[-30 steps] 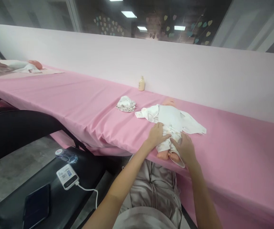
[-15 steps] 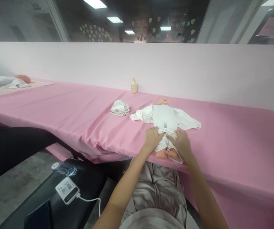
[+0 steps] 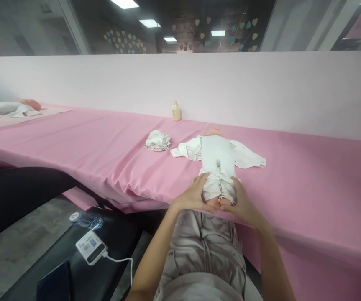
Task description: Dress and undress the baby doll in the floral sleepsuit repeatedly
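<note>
A baby doll (image 3: 218,148) lies on its back on the pink-covered table, its body in plain white and its head towards the wall. White baby pants (image 3: 219,184) cover its legs, bunched at the waist, and the bare feet (image 3: 214,203) poke out at the table's front edge. My left hand (image 3: 195,194) curves along one side of the legs, fingertips at the pants, thumb by a foot. On the other side my right hand (image 3: 244,202) mirrors it. Both hands have thumb and fingers wide apart, touching the legs without a closed grip. White sleeves (image 3: 248,155) spread out sideways.
A crumpled white cloth (image 3: 157,141) and a pale lotion bottle (image 3: 176,112) stand on the pink tablecloth (image 3: 105,146). Another doll (image 3: 7,108) lies far left. On a black chair (image 3: 114,242) are a water bottle (image 3: 86,220), a white device with cable (image 3: 91,247) and a dark flat object (image 3: 55,284).
My hands have let go of the pants' upper part and moved outward and nearer to me, beside the legs. The loose drawstring loop by the feet no longer shows.
</note>
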A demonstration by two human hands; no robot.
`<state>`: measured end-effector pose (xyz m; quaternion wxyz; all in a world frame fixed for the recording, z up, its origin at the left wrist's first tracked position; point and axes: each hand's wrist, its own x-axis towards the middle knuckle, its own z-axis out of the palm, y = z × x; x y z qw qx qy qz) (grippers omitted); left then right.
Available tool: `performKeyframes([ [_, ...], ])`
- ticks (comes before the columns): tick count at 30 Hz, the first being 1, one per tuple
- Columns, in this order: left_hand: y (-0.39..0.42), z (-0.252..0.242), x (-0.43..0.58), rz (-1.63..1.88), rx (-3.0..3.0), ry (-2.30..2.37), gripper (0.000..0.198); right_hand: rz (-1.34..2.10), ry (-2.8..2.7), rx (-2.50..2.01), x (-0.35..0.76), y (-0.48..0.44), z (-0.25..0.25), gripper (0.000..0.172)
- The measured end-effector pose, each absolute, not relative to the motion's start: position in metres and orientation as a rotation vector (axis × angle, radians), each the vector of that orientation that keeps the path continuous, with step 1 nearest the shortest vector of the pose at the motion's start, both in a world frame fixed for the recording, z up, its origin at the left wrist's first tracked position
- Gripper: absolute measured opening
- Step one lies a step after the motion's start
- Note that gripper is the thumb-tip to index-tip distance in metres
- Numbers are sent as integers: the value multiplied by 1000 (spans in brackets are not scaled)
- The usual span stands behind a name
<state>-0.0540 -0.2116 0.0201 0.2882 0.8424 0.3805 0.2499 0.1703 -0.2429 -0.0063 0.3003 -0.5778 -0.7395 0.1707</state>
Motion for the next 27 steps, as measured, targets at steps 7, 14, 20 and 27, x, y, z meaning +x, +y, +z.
performKeyframes([
  [7, -209, 29, -38, 682, 2388, 1244, 87, 205, -1932, -1542, 166, -240, 0, 83],
  [14, -223, 20, -41, 552, 2572, 1302, 83, -27, -1787, -1603, 154, -247, -12, 70],
  [20, -226, 11, -42, 754, 2512, 1317, 56, -53, -1735, -1539, 142, -253, -16, 41],
  [27, -238, -1, -43, 1152, 2570, 1304, 10, -83, -1695, -1501, 137, -265, -20, 32],
])
